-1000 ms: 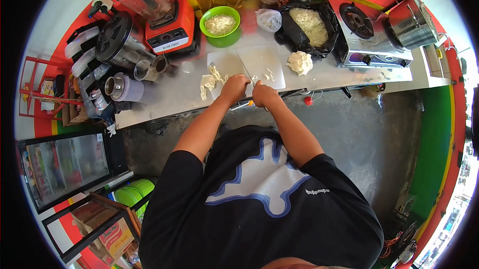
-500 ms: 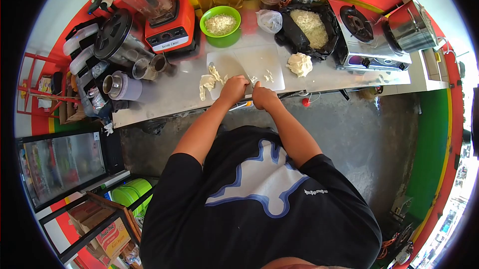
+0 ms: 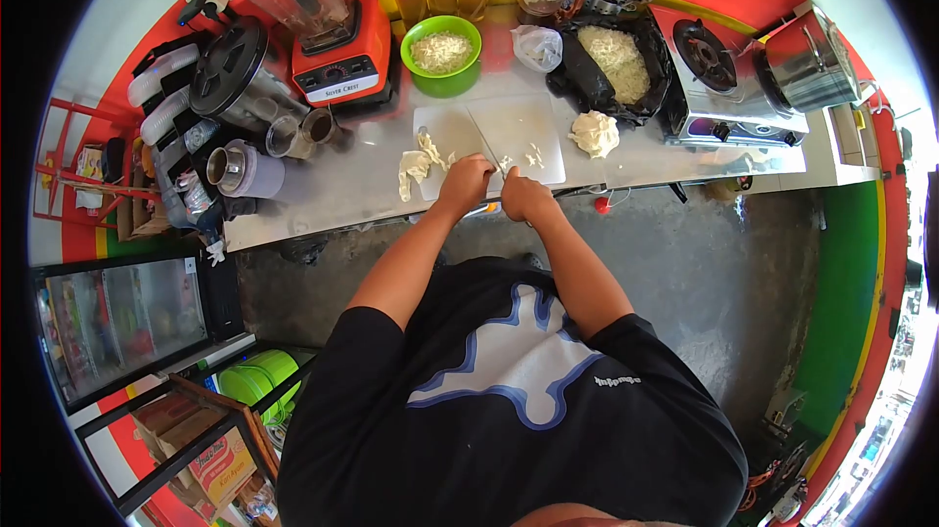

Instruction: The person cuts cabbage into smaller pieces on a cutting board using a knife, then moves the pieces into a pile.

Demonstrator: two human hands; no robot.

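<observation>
My right hand (image 3: 526,197) is closed round the handle of a knife (image 3: 486,136), whose thin blade points away across the white cutting board (image 3: 538,121). Beside it, my left hand (image 3: 466,181) has its fingers curled together at the board's near edge; what they pinch is hidden. Small pale cut bits (image 3: 534,155) lie right of the blade. Larger torn off-white pieces (image 3: 415,167), perhaps mushroom, rest at the board's left edge. Right of the board sits a whole pale clump (image 3: 595,134) of similar food.
Behind the board stand a green bowl (image 3: 445,83) of pale shreds, a clear plastic bag (image 3: 537,46) and a black bag (image 3: 577,72) holding more shreds. A red blender (image 3: 337,77) and cups (image 3: 284,136) are left; a gas stove (image 3: 729,102) with a pot (image 3: 807,58) is right.
The whole view has shifted slightly, so the counter items appear a little lower and to the right. Both hands keep nearly the same pose at the board's near edge.
</observation>
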